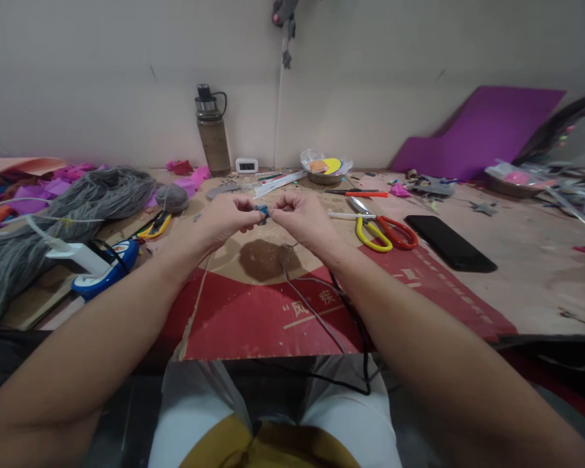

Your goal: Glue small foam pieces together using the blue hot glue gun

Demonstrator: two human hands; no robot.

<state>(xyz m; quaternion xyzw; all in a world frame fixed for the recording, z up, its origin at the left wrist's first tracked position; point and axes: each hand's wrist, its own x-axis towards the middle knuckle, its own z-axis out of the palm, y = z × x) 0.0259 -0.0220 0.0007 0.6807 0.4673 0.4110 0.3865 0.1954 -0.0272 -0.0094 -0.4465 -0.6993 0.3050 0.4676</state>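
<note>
My left hand [228,216] is closed in a pinch on a small blue piece [262,211], held above the cardboard. From the other side my right hand [302,218] has its thumb and fingertips pinched at the same piece. The fingers cover most of it, so its kind is not plain. Beneath the hands a shadow falls on the red and brown cardboard sheet [244,318]. A thin grey strand [305,302] runs from below my right hand toward the front edge.
Right of my hands lie scissors with yellow and red handles [390,233] and a black phone [448,242]. Grey yarn [112,192] and a white plug on a blue power strip [107,270] are at left. A bottle [213,140] and small clock [246,166] stand behind.
</note>
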